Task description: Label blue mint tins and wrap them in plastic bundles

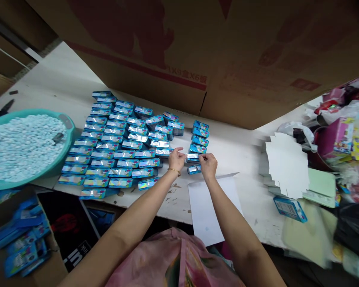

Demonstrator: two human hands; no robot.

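Both my hands meet over a short column of small blue boxes (200,132) on the white table. Under my fingertips, a narrow pale strip (192,156) lies across the top of one box. My left hand (176,160), with a bracelet at the wrist, is closed at the strip's left end. At its right end, my right hand (208,164) pinches with thumb and fingers. Another blue box (194,170) stands just nearer to me. To the left, several rows of similar blue boxes (119,148) stand on edge, with shiny patches on their upward faces.
A teal basin (68,123) of small pale pieces with a scoop sits left. Behind stands a large cardboard carton (227,95). White sheets (217,207), stacked white card blanks (287,163) and a blue box (290,209) lie right. An open carton (52,255) of blue packs is lower left.
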